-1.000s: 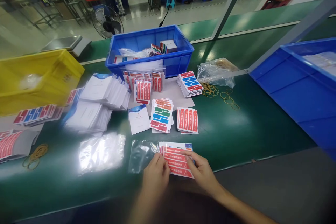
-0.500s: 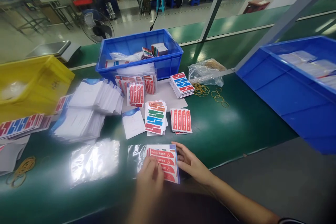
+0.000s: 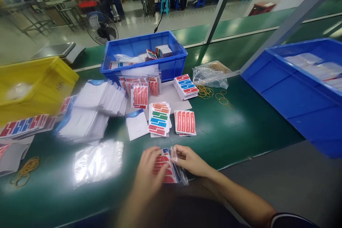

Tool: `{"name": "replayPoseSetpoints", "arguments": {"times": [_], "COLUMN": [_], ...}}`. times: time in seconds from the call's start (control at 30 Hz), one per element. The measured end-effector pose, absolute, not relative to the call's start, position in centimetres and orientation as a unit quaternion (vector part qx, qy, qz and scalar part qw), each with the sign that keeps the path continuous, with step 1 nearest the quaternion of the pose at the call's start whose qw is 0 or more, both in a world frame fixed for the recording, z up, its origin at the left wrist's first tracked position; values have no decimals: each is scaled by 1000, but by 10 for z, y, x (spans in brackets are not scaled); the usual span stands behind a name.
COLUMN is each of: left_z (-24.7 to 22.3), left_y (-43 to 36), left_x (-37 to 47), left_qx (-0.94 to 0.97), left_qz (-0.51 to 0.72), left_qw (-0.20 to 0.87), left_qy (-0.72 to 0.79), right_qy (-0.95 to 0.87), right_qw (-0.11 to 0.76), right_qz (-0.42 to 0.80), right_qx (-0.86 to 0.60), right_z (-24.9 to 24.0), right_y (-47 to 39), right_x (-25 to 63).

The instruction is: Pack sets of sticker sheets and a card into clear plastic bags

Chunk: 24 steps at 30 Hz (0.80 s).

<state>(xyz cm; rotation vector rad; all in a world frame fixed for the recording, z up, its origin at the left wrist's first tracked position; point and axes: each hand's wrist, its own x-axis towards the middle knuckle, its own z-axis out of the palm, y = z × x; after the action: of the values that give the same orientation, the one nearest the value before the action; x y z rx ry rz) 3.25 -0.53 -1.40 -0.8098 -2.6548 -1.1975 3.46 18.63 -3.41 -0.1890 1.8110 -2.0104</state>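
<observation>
Green bench (image 3: 227,131), bag (image 3: 182,176) in right hand (image 3: 189,160)

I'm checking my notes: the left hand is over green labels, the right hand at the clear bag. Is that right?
One thing is wrong: the head view shows the left hand over red labels, not green. The right hand is at the clear bag, as you say.

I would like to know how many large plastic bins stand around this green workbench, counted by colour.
Blue bins: 2
Yellow bin: 1
Total: 3
</observation>
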Motion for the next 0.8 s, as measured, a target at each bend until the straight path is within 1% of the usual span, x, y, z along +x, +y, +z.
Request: {"name": "replayPoseSetpoints", "arguments": {"times": [0.07, 0.13, 0.2, 0.33, 0.4, 0.43, 0.53, 0.63, 0.7, 0.8], "left_z": [-11, -5, 1, -4, -16, -22, -36, -42, -45, -50], "left_y": [-20, -29, -32, -33, -32, -32, -30, -27, -25, -20], "left_x": [11, -7, -21, -36, -40, -41, -43, -42, -41, -37], "left_qx": [-261, -273, -289, -232, -199, -195, -207, -233, -243, -231], "left_qz": [-405, -451, -489, -602, -652, -658, -600, -503, -454, -386], "left_qw": [-2, -85, -136, -147, -147, -143, -122, -137, -140, -117], "left_qy": [-876, -845, -812, -750, -716, -713, -763, -821, -846, -886], "right_qy": [684, 709, 713, 716, 747, 762, 787, 825, 867, 927], "right_qw": [203, 178, 147, 79, 68, 74, 96, 73, 68, 105], "right_qz": [-693, -670, -671, -678, -649, -632, -596, -550, -489, -358], "right_qx": [-103, -125, -140, -145, -129, -123, -128, -108, -72, -38], "right_z": [-22, -11, -3, -2, -8, -12, -24, -32, -34, -36], "right_y": [189, 189, 189, 188, 187, 185, 181, 183, 188, 195], "right_x": [22, 11, 1, -9, -8, -7, -3, 0, 2, 8]}}
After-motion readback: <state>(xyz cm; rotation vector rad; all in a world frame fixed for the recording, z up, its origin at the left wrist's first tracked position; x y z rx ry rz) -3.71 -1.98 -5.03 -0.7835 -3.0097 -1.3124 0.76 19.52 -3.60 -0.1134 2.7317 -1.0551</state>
